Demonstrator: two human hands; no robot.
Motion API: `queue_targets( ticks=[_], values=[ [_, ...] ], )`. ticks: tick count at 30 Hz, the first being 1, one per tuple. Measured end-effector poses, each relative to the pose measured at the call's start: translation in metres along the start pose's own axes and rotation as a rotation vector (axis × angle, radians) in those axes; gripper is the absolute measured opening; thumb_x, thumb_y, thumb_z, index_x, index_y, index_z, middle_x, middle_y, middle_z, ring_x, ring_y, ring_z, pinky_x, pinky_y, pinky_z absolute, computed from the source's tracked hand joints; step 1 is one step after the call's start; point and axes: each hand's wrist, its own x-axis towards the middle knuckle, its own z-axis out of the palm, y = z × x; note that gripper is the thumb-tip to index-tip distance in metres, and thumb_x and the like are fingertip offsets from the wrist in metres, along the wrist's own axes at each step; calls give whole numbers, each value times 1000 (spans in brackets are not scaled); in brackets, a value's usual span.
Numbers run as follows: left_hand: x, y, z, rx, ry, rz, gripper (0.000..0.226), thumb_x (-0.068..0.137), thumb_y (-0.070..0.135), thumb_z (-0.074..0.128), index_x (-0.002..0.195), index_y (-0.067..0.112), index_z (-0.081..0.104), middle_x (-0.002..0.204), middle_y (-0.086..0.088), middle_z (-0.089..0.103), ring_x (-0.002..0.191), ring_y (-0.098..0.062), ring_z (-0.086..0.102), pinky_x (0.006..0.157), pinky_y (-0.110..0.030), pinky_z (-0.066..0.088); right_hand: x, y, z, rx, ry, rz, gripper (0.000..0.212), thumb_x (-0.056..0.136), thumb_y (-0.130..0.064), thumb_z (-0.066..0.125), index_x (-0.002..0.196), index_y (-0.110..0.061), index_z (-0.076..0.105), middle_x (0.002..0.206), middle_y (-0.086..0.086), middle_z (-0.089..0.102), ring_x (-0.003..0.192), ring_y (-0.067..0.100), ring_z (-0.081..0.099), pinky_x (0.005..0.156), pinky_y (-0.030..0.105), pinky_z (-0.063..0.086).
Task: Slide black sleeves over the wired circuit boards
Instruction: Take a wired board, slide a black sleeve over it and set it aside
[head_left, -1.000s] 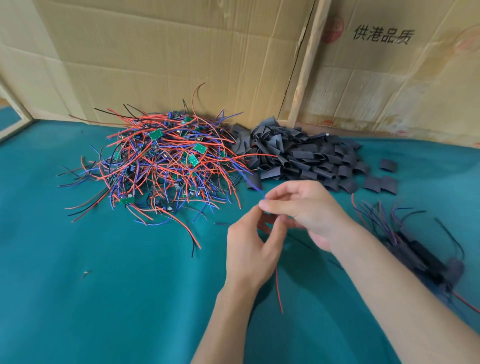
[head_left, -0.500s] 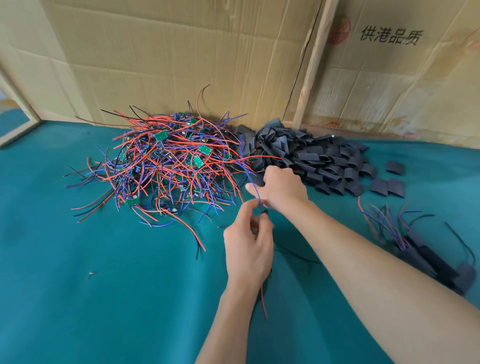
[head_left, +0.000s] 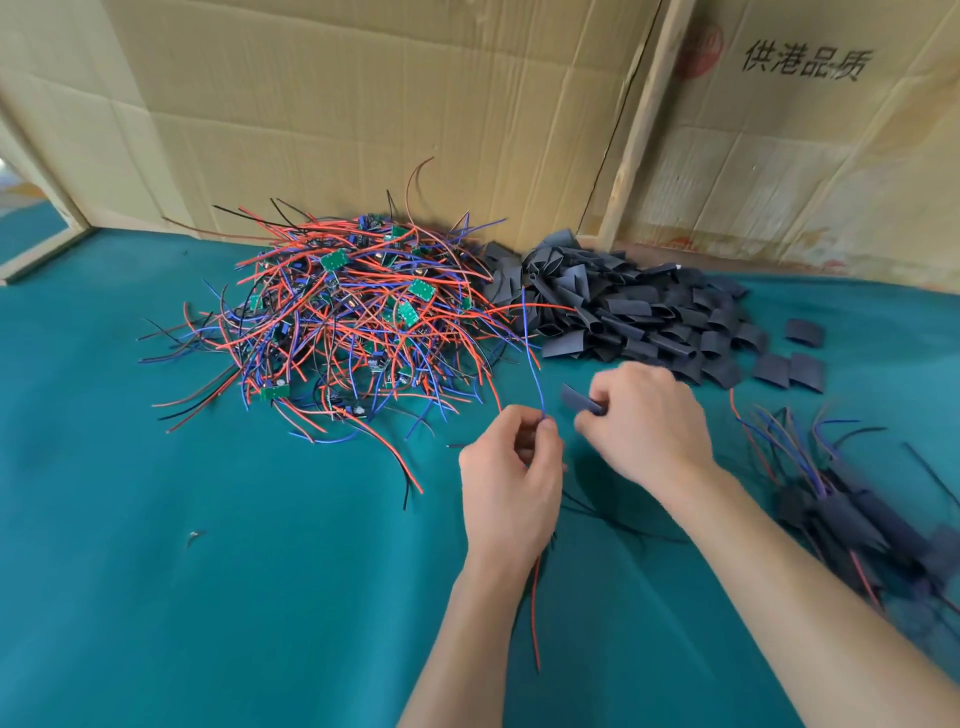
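Note:
My left hand (head_left: 511, 478) grips a wired circuit board; the board itself is hidden in my fingers. Its blue wire (head_left: 531, 358) rises from my fingertips and its red wire (head_left: 535, 613) hangs below my wrist. My right hand (head_left: 647, 421) pinches one black sleeve (head_left: 579, 401), held just right of the left hand, the sleeve's end pointing left. A tangled pile of wired boards (head_left: 343, 322) with red, blue and black leads lies behind on the left. The heap of black sleeves (head_left: 623, 312) lies behind my right hand.
Green cloth (head_left: 208, 597) covers the table. Boards in black sleeves (head_left: 852, 514) lie at the right, blurred. A few loose sleeves (head_left: 789, 371) sit right of the heap. Cardboard walls (head_left: 363, 104) and a wooden post (head_left: 631, 135) close the back.
My right hand reached to the sleeve heap, then came back toward the left hand with one black sleeve. My left hand kept its grip on the wired board.

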Motion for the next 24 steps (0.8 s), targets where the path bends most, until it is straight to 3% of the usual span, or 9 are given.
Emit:
queue_targets(
  ticks=[3,6,8,13,18,24],
  values=[
    [0,-1,1,6,-17,-6,15,92,22,56,80,20,64,69,-1,71,58,-16,70,63,-36,60,-30,12,-3,4,-15,-8,17,82,-37,67,85,-21,68,90,-1,61,84,35,58,62,35,39],
    [-1,1,1,47,-17,-2,15,91,23,54,79,21,63,70,7,72,59,-15,69,63,-34,57,-45,10,0,73,-91,-49,47,79,-61,63,103,-21,69,104,-3,62,101,29,58,74,40,51],
    [0,1,0,81,-1,-8,15,87,27,51,79,22,63,69,10,72,61,-19,68,63,-33,55,-48,9,1,162,-111,-67,54,78,-67,61,111,-24,69,110,-6,62,104,24,53,79,42,51],
    [0,-2,0,71,-10,2,21,95,9,52,81,20,63,69,6,72,57,-12,68,57,-19,52,-50,10,6,248,-53,-121,32,89,-42,73,118,-29,73,111,-7,69,101,24,49,85,40,48],
    [-1,-2,1,91,-37,58,20,94,8,52,83,20,65,70,4,72,56,-12,68,57,-20,52,-53,15,4,186,-26,-133,39,85,-46,76,117,-24,69,105,-2,70,101,26,51,83,39,45],
    [-3,-1,1,113,-79,73,18,92,15,55,85,24,68,71,6,72,56,-15,67,58,-21,54,-56,29,-2,159,-21,-109,28,92,-41,68,103,-15,67,96,0,63,97,27,56,83,40,41]
  ],
)
